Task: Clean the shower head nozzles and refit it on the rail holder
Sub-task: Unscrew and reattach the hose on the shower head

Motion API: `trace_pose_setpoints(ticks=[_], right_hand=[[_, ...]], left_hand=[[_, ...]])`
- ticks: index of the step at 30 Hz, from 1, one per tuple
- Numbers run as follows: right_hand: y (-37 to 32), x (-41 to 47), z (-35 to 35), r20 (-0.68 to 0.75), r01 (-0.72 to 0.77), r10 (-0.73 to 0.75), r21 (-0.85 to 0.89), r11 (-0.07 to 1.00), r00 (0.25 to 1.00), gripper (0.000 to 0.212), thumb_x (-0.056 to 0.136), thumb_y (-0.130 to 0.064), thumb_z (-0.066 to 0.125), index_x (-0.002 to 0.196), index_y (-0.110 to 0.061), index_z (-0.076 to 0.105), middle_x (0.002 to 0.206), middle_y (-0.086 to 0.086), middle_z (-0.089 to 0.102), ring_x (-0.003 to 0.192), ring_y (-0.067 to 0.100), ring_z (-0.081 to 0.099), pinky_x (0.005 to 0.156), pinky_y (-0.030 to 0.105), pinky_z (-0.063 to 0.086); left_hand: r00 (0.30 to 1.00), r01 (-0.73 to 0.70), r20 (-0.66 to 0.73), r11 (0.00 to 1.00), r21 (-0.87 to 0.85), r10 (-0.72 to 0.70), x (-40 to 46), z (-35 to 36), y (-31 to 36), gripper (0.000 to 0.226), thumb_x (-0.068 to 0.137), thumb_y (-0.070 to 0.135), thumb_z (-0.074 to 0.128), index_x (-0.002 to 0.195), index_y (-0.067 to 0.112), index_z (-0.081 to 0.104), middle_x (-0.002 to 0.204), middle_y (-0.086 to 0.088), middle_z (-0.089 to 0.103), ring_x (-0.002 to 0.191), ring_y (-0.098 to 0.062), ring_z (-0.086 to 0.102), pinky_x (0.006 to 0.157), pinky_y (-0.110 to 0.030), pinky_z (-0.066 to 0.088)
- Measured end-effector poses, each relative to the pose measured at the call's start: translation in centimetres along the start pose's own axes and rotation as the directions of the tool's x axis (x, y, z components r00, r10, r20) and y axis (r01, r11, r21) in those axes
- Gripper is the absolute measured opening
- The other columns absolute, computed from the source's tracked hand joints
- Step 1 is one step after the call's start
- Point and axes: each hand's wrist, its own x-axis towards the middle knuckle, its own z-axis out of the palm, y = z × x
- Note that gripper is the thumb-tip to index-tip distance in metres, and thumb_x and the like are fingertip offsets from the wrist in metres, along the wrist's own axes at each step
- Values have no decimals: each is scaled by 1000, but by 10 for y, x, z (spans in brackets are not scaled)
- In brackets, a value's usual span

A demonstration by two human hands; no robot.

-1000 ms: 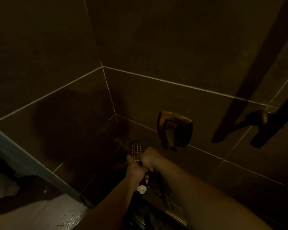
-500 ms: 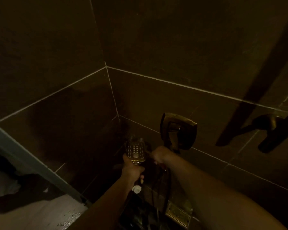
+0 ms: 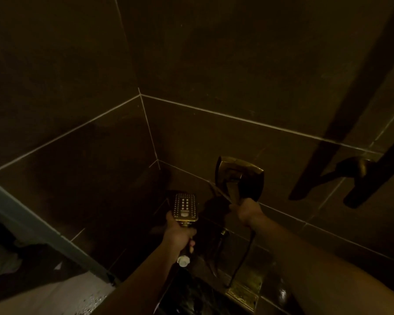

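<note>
The gold hand shower head [image 3: 184, 206] is upright low in the middle, its rectangular nozzle face turned towards me. My left hand [image 3: 179, 235] is shut around its handle, whose white threaded end [image 3: 183, 261] sticks out below the fist. My right hand [image 3: 245, 211] is closed on the lower tip of the gold mixer lever [image 3: 233, 185] on the wall plate [image 3: 250, 178]. A dark hose [image 3: 242, 258] drops from under that wrist; whether the hand also holds it cannot be told. The gold rail holder [image 3: 363, 165] sits on the wall at far right.
Dark brown tiled walls meet in a corner [image 3: 146, 123] straight ahead. A gold plate [image 3: 243, 292] lies low under my right arm, beside something black and glossy [image 3: 191, 296]. A grey frame edge [image 3: 32, 226] and pale wet floor [image 3: 43, 298] are at lower left.
My right hand left the shower handle and rose to the right onto the mixer lever. The left hand lifted the shower head a little, so the nozzle face shows more fully.
</note>
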Motion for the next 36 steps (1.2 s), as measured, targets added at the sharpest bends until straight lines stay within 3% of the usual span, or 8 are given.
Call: trace_pose_setpoints(ticks=[5,9,14,18,25,28,32,36], right_hand=[[13,6,-12,-16,13,-13,-7,1000,1000,33,95,-34,59,112,-6,66,93,10,61,70,19,55,48,25,33],[17,9,-12,-22,28,-29,-15,999,999,34,93,-35,62,111,-6,65,97,11,62,80,21,55,50,26,34],[16,13,-10,58,34,-31,-52,998,998,26,94,-36,61,98,-10,66,92,8,61,74,18,57,48,23,35],[12,21,-2,32,-17,17,10,1000,999,33,93,-35,63,109,-6,66,94,10,61,73,20,58,54,26,41],[7,34,6,23,-3,3,-10,1000,1000,37,90,-36,66,111,-6,64,106,15,65,92,28,63,69,33,48],[7,38,8,25,-3,4,-24,1000,1000,38,91,-37,64,112,-5,64,110,16,65,99,31,64,74,36,50],[7,42,11,17,-5,6,-39,999,1000,38,93,-37,63,114,-5,62,106,14,63,93,29,62,70,33,46],[6,46,14,-3,-6,6,-25,1000,1000,36,93,-33,64,116,-6,63,113,16,63,102,30,62,79,37,51]], left_hand=[[1000,13,1,1000,6,-13,0,5,-5,91,89,-11,62,154,31,15,90,-19,63,42,-17,54,36,-27,44],[1000,-1,11,1000,-4,1,-5,7,-5,90,89,-13,60,155,29,14,86,-18,62,41,-16,53,34,-26,43],[999,-18,36,999,-40,19,-9,9,2,89,89,-14,61,154,26,14,81,-17,59,43,-18,52,34,-25,43],[999,-15,45,997,-72,18,-10,12,8,78,89,-13,61,147,23,23,82,-17,59,45,-19,53,35,-25,43],[999,-15,47,994,-106,20,-8,14,15,69,90,-13,59,140,23,27,76,-16,56,42,-18,50,35,-24,41],[999,-3,47,992,-123,9,-7,13,16,69,90,-13,59,141,22,28,76,-16,56,42,-17,50,36,-24,41],[999,18,38,992,-124,-13,-8,10,18,71,90,-14,60,143,19,27,77,-16,57,40,-16,51,34,-24,41],[999,37,44,989,-144,-31,-12,4,19,76,90,-13,59,147,21,23,77,-16,58,41,-18,52,37,-25,42]])
